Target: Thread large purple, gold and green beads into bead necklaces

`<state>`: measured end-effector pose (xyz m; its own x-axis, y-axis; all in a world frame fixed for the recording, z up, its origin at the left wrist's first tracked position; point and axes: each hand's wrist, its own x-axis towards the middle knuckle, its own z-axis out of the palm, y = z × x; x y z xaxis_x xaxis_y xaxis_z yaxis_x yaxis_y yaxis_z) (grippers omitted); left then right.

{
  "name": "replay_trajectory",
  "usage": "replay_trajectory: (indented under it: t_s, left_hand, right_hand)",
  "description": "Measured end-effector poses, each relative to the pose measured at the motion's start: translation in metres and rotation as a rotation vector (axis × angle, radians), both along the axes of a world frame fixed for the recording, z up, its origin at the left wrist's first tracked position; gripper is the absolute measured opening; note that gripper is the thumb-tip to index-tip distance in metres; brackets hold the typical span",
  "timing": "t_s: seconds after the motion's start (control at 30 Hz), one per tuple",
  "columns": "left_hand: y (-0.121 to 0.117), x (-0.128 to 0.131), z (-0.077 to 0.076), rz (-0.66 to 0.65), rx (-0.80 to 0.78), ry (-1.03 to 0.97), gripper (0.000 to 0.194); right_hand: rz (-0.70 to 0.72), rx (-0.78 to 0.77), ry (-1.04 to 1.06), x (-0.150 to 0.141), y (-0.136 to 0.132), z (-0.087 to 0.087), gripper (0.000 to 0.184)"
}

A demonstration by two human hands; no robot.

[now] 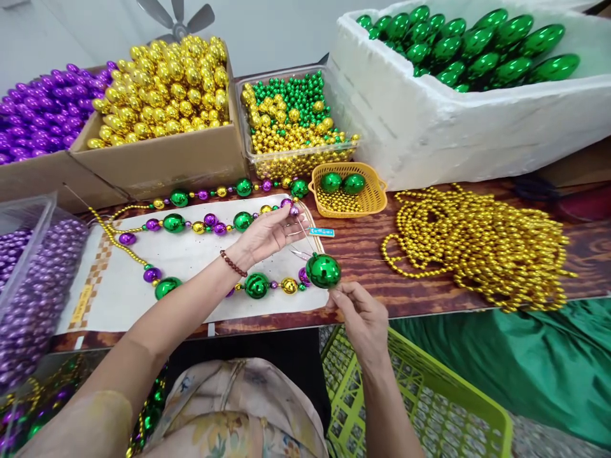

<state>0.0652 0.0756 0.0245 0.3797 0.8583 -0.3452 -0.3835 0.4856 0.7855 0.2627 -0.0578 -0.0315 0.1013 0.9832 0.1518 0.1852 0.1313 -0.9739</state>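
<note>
One large green bead (323,271) was pinched underneath by the right hand (360,315), thread (306,234) was gripped by the left hand (272,235), two green beads (354,184) were held in one basket (351,213)

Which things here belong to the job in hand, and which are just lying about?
Appear to belong: large green bead, beaded strand, white mat, yellow basket of beads, boxed gold beads.

Seem just lying about: fan, lime-green crate, green cloth.

Bead strand (256,285) on cloth (191,254)
</note>
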Motion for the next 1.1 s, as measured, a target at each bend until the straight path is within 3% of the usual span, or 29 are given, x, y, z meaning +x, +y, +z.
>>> replay_trajectory:
  t_s: [0.17, 0.4, 0.73, 0.97, 1.1]
  left_hand:
    - [-0.004, 0.003, 0.001, 0.027, 0.012, 0.043, 0.025]
    - [-0.005, 0.005, 0.0, 0.042, -0.045, -0.17, 0.02]
    - [-0.005, 0.009, 0.004, 0.035, 0.024, -0.154, 0.012]
    - [-0.022, 0.025, 0.001, -0.009, 0.178, -0.067, 0.013]
    - [-0.029, 0.05, -0.006, 0.07, 0.19, -0.114, 0.02]
  right_hand:
    - [-0.017, -0.018, 0.006, -0.002, -0.001, 0.001, 0.022]
    - [-0.026, -0.024, -0.019, -0.001, -0.003, 0.002, 0.022]
    - [-0.045, -0.053, -0.04, 0.002, -0.006, 0.003, 0.022]
    - [-0.097, -0.08, 0.207, -0.013, 0.013, 0.001, 0.019]
    - [-0.133, -0.119, 0.346, -0.023, 0.028, -0.002, 0.018]
